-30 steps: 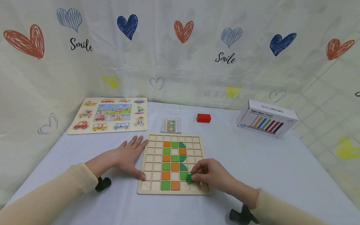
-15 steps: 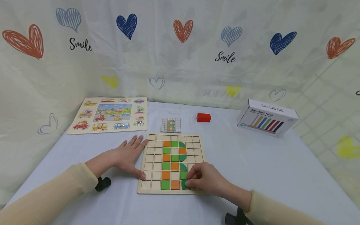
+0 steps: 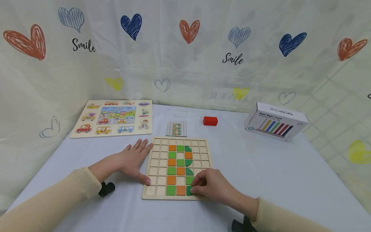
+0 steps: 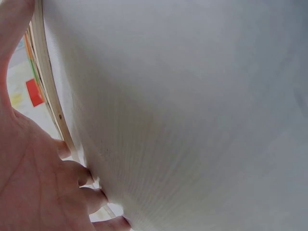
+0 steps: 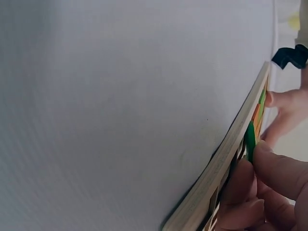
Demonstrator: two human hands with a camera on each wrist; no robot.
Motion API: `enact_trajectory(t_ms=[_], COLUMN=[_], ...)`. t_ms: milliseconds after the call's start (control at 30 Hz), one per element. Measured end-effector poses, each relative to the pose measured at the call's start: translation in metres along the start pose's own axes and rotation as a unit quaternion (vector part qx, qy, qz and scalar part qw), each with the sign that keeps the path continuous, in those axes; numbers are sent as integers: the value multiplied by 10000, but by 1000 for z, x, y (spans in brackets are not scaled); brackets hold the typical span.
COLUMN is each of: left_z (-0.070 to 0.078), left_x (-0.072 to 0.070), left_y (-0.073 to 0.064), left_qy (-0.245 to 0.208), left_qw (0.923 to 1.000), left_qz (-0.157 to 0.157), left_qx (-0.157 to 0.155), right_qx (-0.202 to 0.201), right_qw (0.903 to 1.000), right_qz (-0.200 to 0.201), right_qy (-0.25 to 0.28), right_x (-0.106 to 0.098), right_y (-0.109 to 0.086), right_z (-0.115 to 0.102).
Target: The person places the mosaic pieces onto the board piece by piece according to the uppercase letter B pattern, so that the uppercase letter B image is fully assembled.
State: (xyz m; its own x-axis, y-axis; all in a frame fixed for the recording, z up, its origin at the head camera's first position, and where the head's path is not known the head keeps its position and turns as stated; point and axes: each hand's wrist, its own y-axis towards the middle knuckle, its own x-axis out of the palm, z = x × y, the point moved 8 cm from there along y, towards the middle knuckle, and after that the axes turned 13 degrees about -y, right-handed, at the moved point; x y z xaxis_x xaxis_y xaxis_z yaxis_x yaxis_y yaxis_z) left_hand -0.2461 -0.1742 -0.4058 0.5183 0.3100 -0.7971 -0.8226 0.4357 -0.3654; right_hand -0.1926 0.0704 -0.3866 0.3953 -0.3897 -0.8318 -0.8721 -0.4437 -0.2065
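A wooden grid board (image 3: pixel 151 190) lies flat on the table, its middle columns set with orange and light green squares and dark green rounded tiles (image 3: pixel 189 162). My right hand (image 3: pixel 213 187) is over the lower right of the board. Between thumb and index finger it pinches a dark green tile (image 5: pixel 250 139) at the bottom row, right of an orange square (image 3: pixel 181 190). The fingers cover part of this tile. With fingers spread, my left hand (image 3: pixel 130 162) rests along the board's left edge, thumb on the rim.
Behind the board lies a small pattern card (image 3: pixel 176 129), with a red block (image 3: pixel 210 121) to its right. A vehicle picture puzzle (image 3: pixel 111 133) sits at the back left. A white box (image 3: pixel 275 120) stands at the back right.
My right hand has moved down and left with the dark green tile, from beside the light green square to the bottom row, where the tile has straightened. The left hand stays put.
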Motion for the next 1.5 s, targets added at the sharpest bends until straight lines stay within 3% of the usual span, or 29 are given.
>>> enact_trajectory(t_ms=[500, 833, 1167, 1500], left_z=[0, 0, 0, 0], left_x=[0, 1, 1, 0], left_y=[1, 2, 2, 0], left_qy=[23, 1, 1, 16], left_qw=[10000, 10000, 10000, 9999], left_qz=[-27, -49, -76, -86], left_qx=[-19, -35, -50, -55], right_qx=[-178, -233, -237, -273], right_qw=[9988, 9985, 9989, 9982], right_qz=[43, 91, -109, 58], right_qy=[-458, -495, -388, -533], right_x=[0, -1, 1, 0], right_y=[0, -1, 0, 2], right_z=[-6, -5, -4, -8])
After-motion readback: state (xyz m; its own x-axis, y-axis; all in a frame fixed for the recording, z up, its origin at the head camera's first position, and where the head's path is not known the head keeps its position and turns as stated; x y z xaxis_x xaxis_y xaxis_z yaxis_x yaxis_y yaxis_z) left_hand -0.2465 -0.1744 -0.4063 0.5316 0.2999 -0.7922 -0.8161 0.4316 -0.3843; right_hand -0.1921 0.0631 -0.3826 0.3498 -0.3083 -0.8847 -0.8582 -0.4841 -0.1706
